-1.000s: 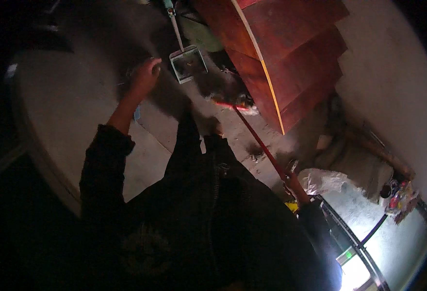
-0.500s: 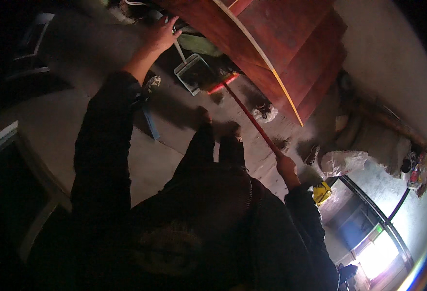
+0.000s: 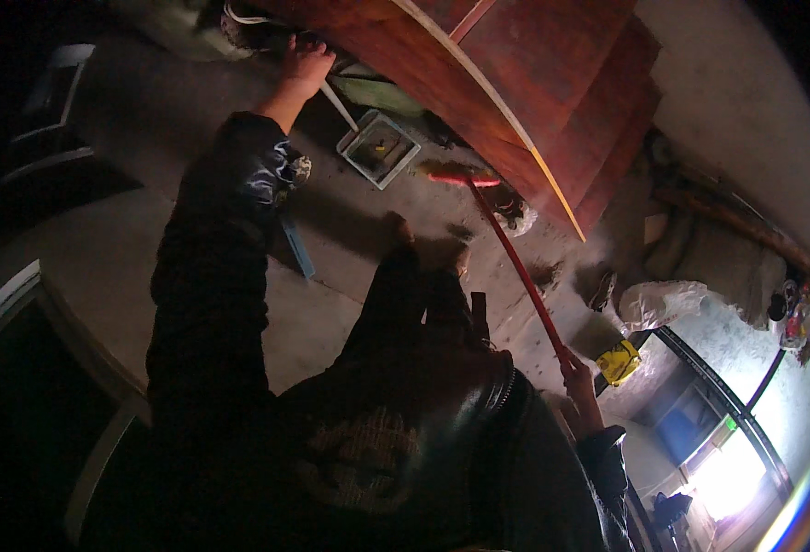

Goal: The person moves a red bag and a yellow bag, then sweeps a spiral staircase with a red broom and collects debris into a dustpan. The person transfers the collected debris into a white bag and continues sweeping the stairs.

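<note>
My left hand [image 3: 306, 66] grips the upper end of a pale long-handled dustpan [image 3: 377, 152], whose pan lies on the floor with small debris in it, beside a red-brown wooden panel structure [image 3: 543, 74]. My right hand [image 3: 578, 375] is closed around the red pole of a broom [image 3: 531, 285]. The red broom head [image 3: 456, 178] rests on the floor just right of the pan, with a whitish crumpled item partly behind the pole.
A blue strip [image 3: 296, 244] lies on the concrete floor [image 3: 313, 313] near my feet. A crumpled white bag [image 3: 663, 304], a yellow object [image 3: 619, 362], sacking [image 3: 718, 276] and clutter [image 3: 796, 317] lie right, by a wall and a long timber. A bright opening is at lower right.
My left hand has moved up and closed on the dustpan handle. The broom head went toward the pan, then slightly back right; my right hand is now lower, with the pole.
</note>
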Demonstrator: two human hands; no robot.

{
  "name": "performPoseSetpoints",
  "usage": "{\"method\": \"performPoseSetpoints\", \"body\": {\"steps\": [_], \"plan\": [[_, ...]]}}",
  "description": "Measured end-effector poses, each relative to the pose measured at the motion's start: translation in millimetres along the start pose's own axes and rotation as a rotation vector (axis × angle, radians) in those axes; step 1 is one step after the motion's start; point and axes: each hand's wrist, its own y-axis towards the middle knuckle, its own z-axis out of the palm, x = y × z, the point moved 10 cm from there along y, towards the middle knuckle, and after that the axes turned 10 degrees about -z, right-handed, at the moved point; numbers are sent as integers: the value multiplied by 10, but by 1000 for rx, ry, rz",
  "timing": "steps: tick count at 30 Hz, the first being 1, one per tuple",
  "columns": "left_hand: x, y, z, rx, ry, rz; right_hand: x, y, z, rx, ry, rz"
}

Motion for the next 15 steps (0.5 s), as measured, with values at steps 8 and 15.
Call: {"method": "performPoseSetpoints", "body": {"steps": [8,15], "plan": [[674,-1164,529,581,-592,108,892,334,188,145,253,115],[1281,-2607,-482,315,-726,-375,1264,1056,336,240,178,-9]]}}
